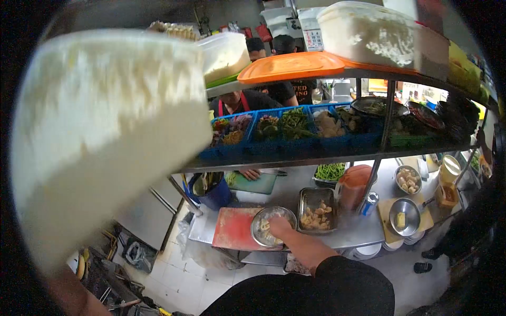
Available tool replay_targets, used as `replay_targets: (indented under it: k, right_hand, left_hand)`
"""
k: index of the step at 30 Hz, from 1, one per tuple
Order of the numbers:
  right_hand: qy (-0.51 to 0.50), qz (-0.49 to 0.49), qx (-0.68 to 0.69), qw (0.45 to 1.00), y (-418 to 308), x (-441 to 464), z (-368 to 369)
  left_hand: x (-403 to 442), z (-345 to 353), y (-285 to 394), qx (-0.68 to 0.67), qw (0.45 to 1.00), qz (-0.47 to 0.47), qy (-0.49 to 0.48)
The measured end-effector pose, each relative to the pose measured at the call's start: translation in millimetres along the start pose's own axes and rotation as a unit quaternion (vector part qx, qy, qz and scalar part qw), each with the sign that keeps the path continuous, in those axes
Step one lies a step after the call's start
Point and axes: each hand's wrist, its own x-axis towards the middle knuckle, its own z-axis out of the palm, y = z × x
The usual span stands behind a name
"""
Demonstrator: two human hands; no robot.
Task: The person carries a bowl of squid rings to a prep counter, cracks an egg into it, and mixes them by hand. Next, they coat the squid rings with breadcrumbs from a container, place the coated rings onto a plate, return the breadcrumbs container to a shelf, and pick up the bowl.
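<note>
A large translucent plastic container, smeared with white, looms blurred and tilted close in front of me on the left. My left forearm runs up to it from below; the container hides the hand and fingers. My right hand reaches down into a metal bowl of pale contents, and its fingertips are hard to make out. Under that bowl lies a red cutting board. Just right of it, a metal tray holds pale, light-brown pieces of food.
Blue baskets of vegetables line the shelf above the counter. Another person's hand rests by a green cutting board. A can, a bowl of pale chunks and a bowl with a yellow block stand right.
</note>
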Motion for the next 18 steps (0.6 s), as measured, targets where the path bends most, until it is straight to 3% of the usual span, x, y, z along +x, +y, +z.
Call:
replay_targets:
  k: [2, 5, 12, 15, 18]
  right_hand:
    - [0.044, 0.070, 0.118, 0.990, 4, 5, 0]
    - [-0.004, 0.071, 0.073, 0.995, 10, -1, -14]
    - [0.017, 0.089, 0.045, 0.995, 8, -14, -13]
    - [-0.034, 0.010, 0.007, 0.999, 26, 3, 21]
    - [0.034, 0.073, 0.087, 0.993, 13, -25, -14]
  left_hand:
    - [11, 15, 8, 0.007, 1.000, 0.016, -0.005]
    - [26, 42, 17, 0.015, 0.999, 0.039, -0.009]
    - [68, 111, 36, 0.058, 0.996, 0.075, -0.002]
    - [94, 148, 44, 0.090, 0.992, 0.085, 0.011]
    - [121, 186, 49, 0.123, 0.988, 0.090, 0.027]
